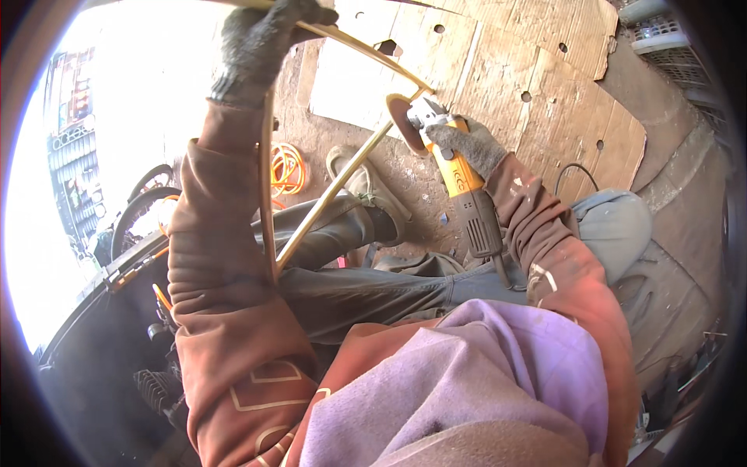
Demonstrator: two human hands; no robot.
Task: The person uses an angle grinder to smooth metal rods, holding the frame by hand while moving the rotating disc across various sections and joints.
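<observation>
My right hand (pixel 475 145), in a grey work glove, is wrapped round the yellow head end of an angle grinder (pixel 459 175). Its brown disc (pixel 406 124) is beside a corner of a thin yellowish frame (pixel 334 188); whether disc and frame touch, I cannot tell. At the upper left my left hand (pixel 257 48), gloved too, has its fingers closed on the frame's far bar. One bar slants down from the corner toward my lap, and another runs along my left forearm. The grinder's dark body points back toward my knee.
Flattened cardboard (pixel 537 93) with holes lies on the floor ahead. A coil of orange cable (pixel 287 168) rests left of my shoe (pixel 373 183). Grey plastic crates (pixel 675 50) stand at the far right. A purple cloth (pixel 467 373) hangs before my chest. Strong glare washes out the left.
</observation>
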